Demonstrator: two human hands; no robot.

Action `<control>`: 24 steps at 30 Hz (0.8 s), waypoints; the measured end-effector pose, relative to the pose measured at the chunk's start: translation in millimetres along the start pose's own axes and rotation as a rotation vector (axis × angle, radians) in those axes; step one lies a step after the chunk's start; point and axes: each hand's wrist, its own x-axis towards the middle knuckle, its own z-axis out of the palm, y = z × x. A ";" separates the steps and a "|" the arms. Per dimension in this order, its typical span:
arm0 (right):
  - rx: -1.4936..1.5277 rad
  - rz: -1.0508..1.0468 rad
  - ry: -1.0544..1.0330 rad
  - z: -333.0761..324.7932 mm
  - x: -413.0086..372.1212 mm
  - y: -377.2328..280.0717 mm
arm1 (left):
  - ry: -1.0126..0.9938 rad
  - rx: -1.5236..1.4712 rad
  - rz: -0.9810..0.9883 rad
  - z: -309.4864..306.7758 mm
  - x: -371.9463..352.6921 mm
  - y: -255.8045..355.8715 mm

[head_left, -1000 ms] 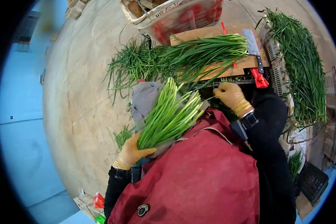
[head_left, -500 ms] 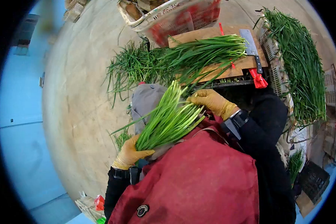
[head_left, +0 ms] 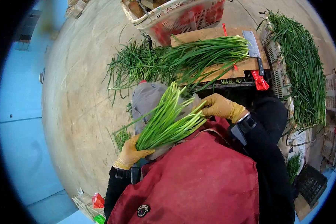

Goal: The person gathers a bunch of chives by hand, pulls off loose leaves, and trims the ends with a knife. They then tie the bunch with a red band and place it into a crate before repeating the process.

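Since a second ago the right hand [head_left: 221, 106] has come back from the board's near edge to the bunch [head_left: 168, 119], and over the last half second it has slid a little further out along the stalk ends. The bunch itself has hardly shifted. It lies slanted across the lap, leafy end low at the left and pale ends up to the right, over a grey knee [head_left: 147, 99] and the top of the red apron [head_left: 198, 179].

The left hand [head_left: 132, 151], in a yellow glove, is closed tight round the bunch's lower end. That looks like the anchoring grip, keeping the stalks together while the far end fans out. The right hand, gloved too, is half curled with its fingers against the pale ends, probably to even them up or pick through them. Whether it pinches any stalk I cannot tell.

Just beyond the knee a wooden board [head_left: 246, 64] rests on a dark crate. A sheaf of greens [head_left: 205, 52] lies across it with its ends lined up near a cleaver [head_left: 253, 46], which lies flat at the board's right end, handle toward the person and within reach of the right hand. Red ties [head_left: 260, 80] hang at the board's near right corner. Loose greens [head_left: 132, 63] spill off the board's left end onto the floor [head_left: 78, 93]. A long heap [head_left: 302, 63] lies on pale crates at the right, and a red basket [head_left: 183, 16] stands behind the board.
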 end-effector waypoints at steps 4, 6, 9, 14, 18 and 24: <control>-0.116 -0.008 0.045 6.6 3.2 4.1 | -0.014 0.008 0.012 -0.4 0.3 -0.5; 0.019 -0.126 0.133 15.1 5.8 14.3 | -0.008 -0.003 0.011 0.1 0.9 -3.5; -0.017 -0.294 0.362 18.9 23.2 44.4 | -0.001 -0.012 -0.023 0.8 -0.1 -0.4; -0.105 -0.197 0.566 -7.5 10.4 36.3 | -0.003 -0.089 -0.081 -1.5 1.6 3.4; -0.863 -0.014 0.516 -58.9 -24.9 39.4 | -0.036 -0.167 -0.104 -8.5 5.5 -1.4; -0.848 -0.037 0.321 -56.3 -38.0 31.7 | -0.057 -0.233 -0.143 -14.0 8.8 -1.9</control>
